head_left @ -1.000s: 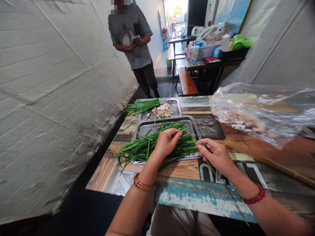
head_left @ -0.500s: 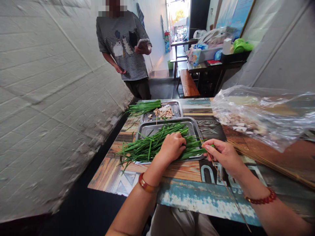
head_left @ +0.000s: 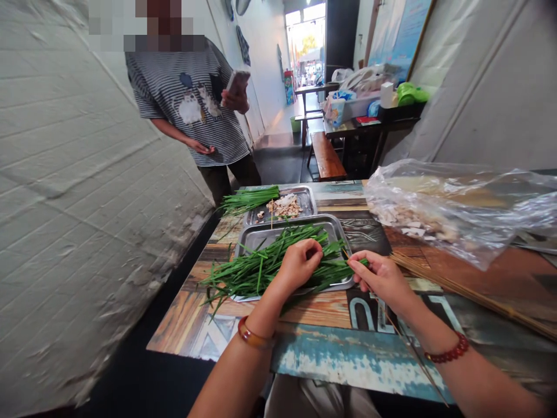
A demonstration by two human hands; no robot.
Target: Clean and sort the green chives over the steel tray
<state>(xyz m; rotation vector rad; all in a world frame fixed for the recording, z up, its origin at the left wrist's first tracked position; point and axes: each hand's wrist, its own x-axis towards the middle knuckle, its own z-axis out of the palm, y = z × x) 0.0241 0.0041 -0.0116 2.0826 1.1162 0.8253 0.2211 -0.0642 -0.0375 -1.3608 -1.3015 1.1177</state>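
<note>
Patchwork wood-look counter (head_left: 313, 354) with big letters (head_left: 355, 313) on it. My right hand (head_left: 383, 278) pinches one thin stick (head_left: 420, 363); left hand (head_left: 300, 264) is half curled over the long greens (head_left: 243, 273), can't tell if it's gripping any. They spill out of the nearer of two metal trays (head_left: 256, 235). One clear bag (head_left: 456, 191) sits right. Beyond: one person (head_left: 191, 110) holding a phone (head_left: 238, 83), one reddish bench (head_left: 326, 157), bright doorway (head_left: 306, 43).

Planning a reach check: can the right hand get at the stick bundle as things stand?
Likely yes: the stick bundle lies just beside the right hand, with nothing seen on top of it. That hand pinches a thin stick, though, so it isn't free.
</note>
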